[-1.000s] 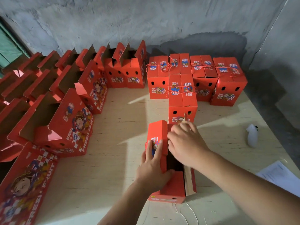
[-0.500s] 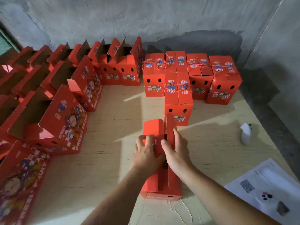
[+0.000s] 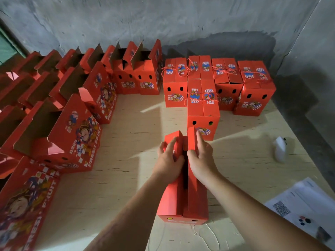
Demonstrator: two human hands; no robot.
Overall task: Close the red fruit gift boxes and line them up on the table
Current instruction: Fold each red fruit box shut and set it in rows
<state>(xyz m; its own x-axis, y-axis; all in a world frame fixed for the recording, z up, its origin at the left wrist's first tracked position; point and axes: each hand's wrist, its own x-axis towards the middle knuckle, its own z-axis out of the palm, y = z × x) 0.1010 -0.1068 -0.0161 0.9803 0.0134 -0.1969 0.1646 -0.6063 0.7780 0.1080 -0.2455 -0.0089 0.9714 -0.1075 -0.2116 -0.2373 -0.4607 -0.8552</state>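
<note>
A red fruit gift box (image 3: 183,200) stands on the pale wooden table (image 3: 130,142) right in front of me, its two top flaps nearly together with a dark slit between them. My left hand (image 3: 169,161) presses on the left flap, fingers spread over it and thumb at the slit. My right hand (image 3: 201,156) holds the right flap, thumb at the slit and fingers along its outer face. Several closed boxes (image 3: 203,104) with red-white cord handles stand behind it near the wall. Several open boxes (image 3: 72,134) stand in rows along the left.
A white plastic object (image 3: 280,149) lies on the table at the right. A printed sheet with a QR code (image 3: 301,205) lies at the near right corner. A grey concrete wall (image 3: 163,20) runs behind the table.
The right flap has come up and both flaps have been pushed together. My right hand moved from over the opening to the right flap's outer side.
</note>
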